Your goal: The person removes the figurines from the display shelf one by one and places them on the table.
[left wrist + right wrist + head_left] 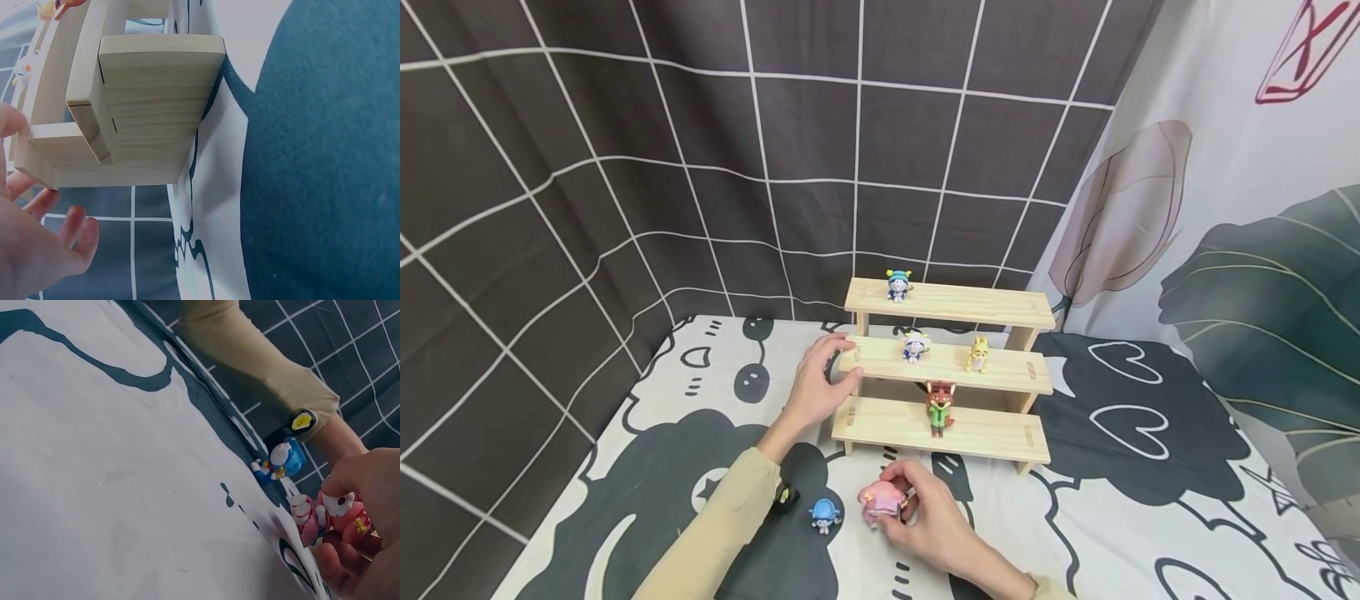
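Observation:
My left hand (816, 387) holds the left end of the middle board of a three-step wooden display stand (940, 429). In the left wrist view, the thumb and fingers of that hand (37, 244) lie on either side of the board end. My right hand (934, 517) pinches a pink figurine (882, 500) just above the bed cover, in front of the stand. The right wrist view shows this figurine (344, 512) tipped sideways between thumb and fingers. Beside it, a blue figurine (824, 515) stands on the cover. A small black-and-yellow item (786, 497) is partly behind my left sleeve.
On the top board stands a blue-and-white figurine (898, 286). The middle board bears a white-and-blue figurine (914, 347) and a yellow one (977, 355). A fox figurine (939, 410) stands on the lowest board. A dark grid curtain (805, 125) hangs behind.

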Available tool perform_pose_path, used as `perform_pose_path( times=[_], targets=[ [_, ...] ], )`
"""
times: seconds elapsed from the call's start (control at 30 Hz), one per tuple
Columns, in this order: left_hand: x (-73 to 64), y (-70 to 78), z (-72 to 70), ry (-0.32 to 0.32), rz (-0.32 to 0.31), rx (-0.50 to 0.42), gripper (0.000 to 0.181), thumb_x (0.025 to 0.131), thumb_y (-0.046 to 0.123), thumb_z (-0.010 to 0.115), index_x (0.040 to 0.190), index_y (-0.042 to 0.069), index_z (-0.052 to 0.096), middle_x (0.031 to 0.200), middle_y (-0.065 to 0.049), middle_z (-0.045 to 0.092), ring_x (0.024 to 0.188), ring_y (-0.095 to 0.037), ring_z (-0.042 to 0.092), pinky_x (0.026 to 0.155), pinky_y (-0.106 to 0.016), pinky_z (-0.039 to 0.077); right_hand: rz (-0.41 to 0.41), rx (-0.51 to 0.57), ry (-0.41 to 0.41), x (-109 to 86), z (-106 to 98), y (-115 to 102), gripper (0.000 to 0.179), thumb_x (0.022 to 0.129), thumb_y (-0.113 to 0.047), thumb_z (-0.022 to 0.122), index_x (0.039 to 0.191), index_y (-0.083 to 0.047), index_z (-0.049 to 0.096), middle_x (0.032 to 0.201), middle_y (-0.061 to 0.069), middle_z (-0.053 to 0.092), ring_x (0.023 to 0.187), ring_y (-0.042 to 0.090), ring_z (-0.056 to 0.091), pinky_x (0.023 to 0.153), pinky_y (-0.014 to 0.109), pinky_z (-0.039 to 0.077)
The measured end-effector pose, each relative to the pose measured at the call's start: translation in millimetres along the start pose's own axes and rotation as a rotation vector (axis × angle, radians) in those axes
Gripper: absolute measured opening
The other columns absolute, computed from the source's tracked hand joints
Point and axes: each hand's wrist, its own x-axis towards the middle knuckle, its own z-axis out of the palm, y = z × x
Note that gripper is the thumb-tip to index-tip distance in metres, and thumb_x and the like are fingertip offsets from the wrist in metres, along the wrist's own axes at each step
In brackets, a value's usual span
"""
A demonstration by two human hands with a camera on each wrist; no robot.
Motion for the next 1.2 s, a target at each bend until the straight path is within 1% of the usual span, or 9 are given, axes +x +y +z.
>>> perform_pose_path(
  times=[0.27,0.43,0.67,0.97,1.2],
  targets=[
    [0.6,0.9,-0.6,-0.004,-0.004,-0.003,0.039,0.086,0.012,0.073,0.123,0.003,0.064,0.141,-0.015,0.053,0.134,-0.034,0.044,0.106,-0.049,0.042,-0.015,-0.001,-0.007,-1.2,7,-1,0.051,0.068,0.008,0.082,0.11,-0.01,0.058,0.092,-0.003,0.06,0.077,0.005,0.055,0.055,0.023,0.052],
    [1.0,0.7,-1.0,-0.002,-0.006,-0.002,0.039,0.086,0.012,0.073,0.123,0.003,0.063,0.141,-0.016,0.053,0.134,-0.034,0.043,0.106,-0.049,0.041,-0.02,0.006,-0.009,-0.3,9,-2,0.05,0.069,0.007,0.082,0.11,-0.01,0.058,0.092,-0.003,0.06,0.076,0.006,0.055,0.055,0.022,0.051],
    [0.3,1.5,-0.8,-0.008,-0.015,0.006,0.04,0.086,0.012,0.073,0.124,0.004,0.063,0.142,-0.014,0.053,0.135,-0.033,0.043,0.107,-0.048,0.041,-0.008,0.022,-0.022,-0.2,14,-4,0.05,0.07,0.007,0.083,0.11,-0.009,0.057,0.092,-0.003,0.06,0.075,0.007,0.056,0.056,0.022,0.052],
    [-0.1,3.5,-0.4,-0.01,-0.029,0.0,0.04,0.086,0.012,0.072,0.124,0.004,0.063,0.143,-0.014,0.052,0.134,-0.035,0.043,0.104,-0.052,0.043,-0.028,-0.018,-0.018,-0.9,19,-3,0.051,0.069,0.007,0.083,0.109,-0.011,0.056,0.093,-0.006,0.057,0.078,0.003,0.053,0.057,0.019,0.05],
    [-0.1,3.6,-0.4,-0.011,-0.036,0.004,0.041,0.086,0.012,0.072,0.125,0.004,0.063,0.143,-0.013,0.051,0.135,-0.034,0.043,0.105,-0.052,0.043,-0.062,-0.074,0.009,-1.8,23,-2,0.051,0.068,0.003,0.086,0.107,-0.011,0.056,0.093,-0.009,0.054,0.077,0.0,0.05,0.058,0.016,0.047]
  ],
)
